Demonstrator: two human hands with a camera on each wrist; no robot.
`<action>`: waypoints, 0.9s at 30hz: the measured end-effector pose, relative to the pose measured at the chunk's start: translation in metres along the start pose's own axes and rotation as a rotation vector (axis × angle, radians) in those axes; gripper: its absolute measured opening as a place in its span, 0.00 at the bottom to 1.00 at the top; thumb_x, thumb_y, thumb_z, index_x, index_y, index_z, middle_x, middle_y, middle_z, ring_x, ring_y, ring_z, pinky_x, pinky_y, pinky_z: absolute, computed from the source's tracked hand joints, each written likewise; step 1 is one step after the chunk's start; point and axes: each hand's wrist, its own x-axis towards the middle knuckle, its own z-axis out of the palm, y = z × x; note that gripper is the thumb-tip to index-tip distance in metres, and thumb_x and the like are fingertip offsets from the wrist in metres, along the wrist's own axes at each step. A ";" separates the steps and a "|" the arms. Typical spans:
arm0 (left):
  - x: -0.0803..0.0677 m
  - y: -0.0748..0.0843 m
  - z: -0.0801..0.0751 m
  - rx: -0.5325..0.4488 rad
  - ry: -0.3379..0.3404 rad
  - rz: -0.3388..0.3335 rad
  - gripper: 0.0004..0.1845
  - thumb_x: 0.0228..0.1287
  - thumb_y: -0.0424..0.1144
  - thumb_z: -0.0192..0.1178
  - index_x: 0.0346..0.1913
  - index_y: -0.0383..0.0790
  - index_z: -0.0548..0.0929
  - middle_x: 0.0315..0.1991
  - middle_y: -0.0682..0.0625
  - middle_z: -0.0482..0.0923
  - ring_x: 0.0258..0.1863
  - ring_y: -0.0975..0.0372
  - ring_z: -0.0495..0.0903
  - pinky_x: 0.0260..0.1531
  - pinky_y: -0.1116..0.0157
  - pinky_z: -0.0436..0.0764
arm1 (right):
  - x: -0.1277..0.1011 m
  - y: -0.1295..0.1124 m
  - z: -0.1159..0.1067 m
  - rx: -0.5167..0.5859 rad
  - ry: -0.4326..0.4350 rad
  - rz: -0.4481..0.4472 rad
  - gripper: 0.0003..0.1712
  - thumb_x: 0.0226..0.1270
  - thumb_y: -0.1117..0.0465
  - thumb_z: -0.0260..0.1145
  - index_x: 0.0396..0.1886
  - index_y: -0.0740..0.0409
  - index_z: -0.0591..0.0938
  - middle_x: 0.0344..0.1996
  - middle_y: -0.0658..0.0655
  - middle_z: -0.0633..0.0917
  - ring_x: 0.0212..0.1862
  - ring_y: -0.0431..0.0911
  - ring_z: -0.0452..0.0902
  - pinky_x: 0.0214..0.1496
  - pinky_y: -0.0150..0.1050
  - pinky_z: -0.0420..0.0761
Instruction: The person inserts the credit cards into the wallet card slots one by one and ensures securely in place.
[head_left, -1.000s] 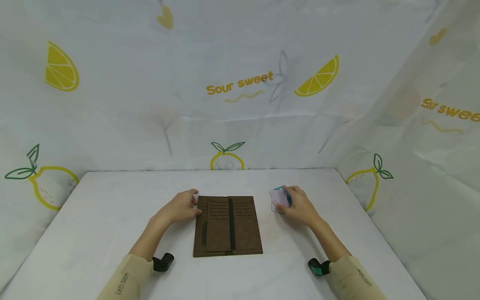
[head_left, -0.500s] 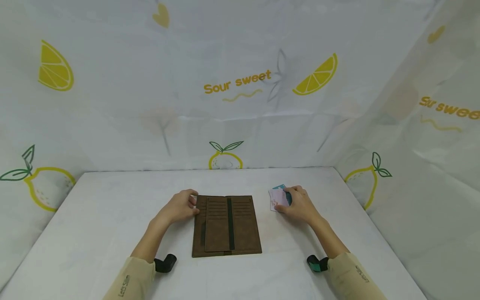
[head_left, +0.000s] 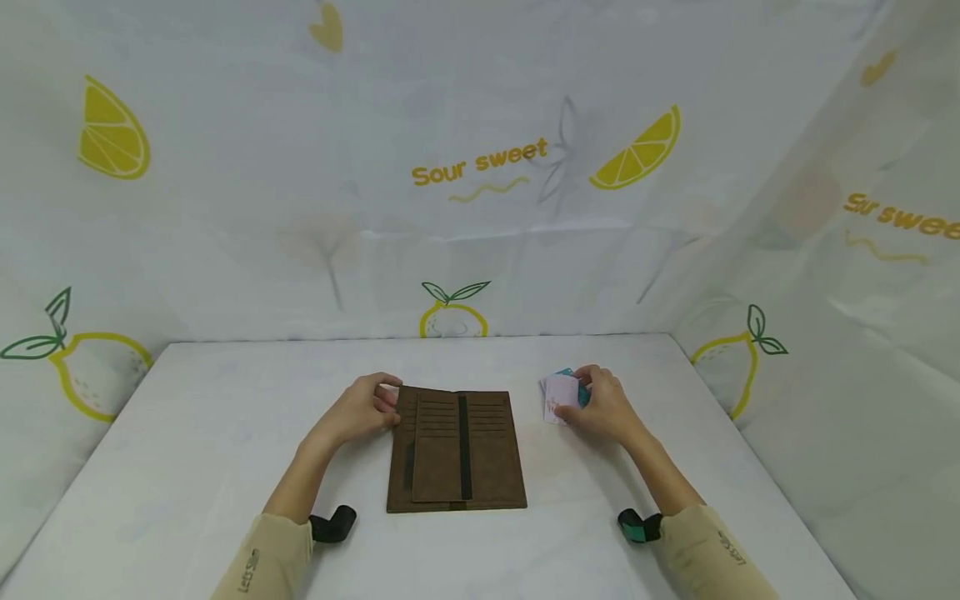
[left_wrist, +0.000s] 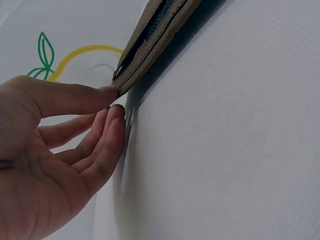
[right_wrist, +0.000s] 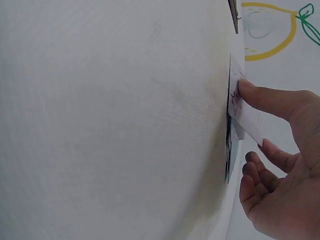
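Note:
A brown bifold wallet (head_left: 487, 458) lies spread on the white-covered table, its card slots and a dark centre strip facing up. My left hand (head_left: 365, 410) pinches the wallet's far left corner; in the left wrist view the thumb sits on the wallet's edge (left_wrist: 145, 55) with fingertips below, and that corner is raised. To the wallet's right, my right hand (head_left: 606, 408) holds a pale pink card (head_left: 561, 396) between thumb and index finger. In the right wrist view this card (right_wrist: 247, 120) tilts up from several stacked cards (right_wrist: 228, 155), some blue, under it.
The white tabletop (head_left: 450, 558) ends at a white curtain (head_left: 247, 250) with lemon prints, which rises behind and along the right side. Dark wrist mounts sit at the left cuff (head_left: 333, 525) and right cuff (head_left: 637, 527).
The pale card has come up off the stack in my right hand, showing more of the blue card beneath. My left hand has lifted the wallet's far left corner slightly.

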 end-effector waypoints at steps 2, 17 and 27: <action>0.000 0.000 -0.001 -0.045 -0.014 -0.004 0.31 0.62 0.24 0.72 0.68 0.25 0.77 0.49 0.35 0.85 0.44 0.56 0.89 0.43 0.61 0.86 | 0.002 0.002 -0.001 0.058 -0.004 0.004 0.38 0.65 0.58 0.82 0.64 0.74 0.74 0.53 0.73 0.84 0.53 0.61 0.81 0.56 0.52 0.84; -0.003 -0.001 -0.006 -0.262 -0.044 -0.083 0.32 0.67 0.25 0.68 0.73 0.30 0.75 0.58 0.32 0.83 0.48 0.57 0.89 0.49 0.63 0.85 | 0.006 -0.003 -0.011 0.393 -0.113 0.081 0.28 0.80 0.64 0.66 0.72 0.72 0.71 0.52 0.68 0.86 0.45 0.45 0.82 0.42 0.34 0.83; -0.005 -0.003 -0.008 -0.294 -0.052 -0.088 0.32 0.67 0.29 0.68 0.74 0.33 0.75 0.62 0.31 0.82 0.51 0.56 0.88 0.51 0.64 0.84 | 0.018 -0.035 -0.007 0.485 -0.112 0.065 0.25 0.81 0.65 0.63 0.72 0.71 0.72 0.49 0.66 0.86 0.42 0.43 0.83 0.44 0.34 0.87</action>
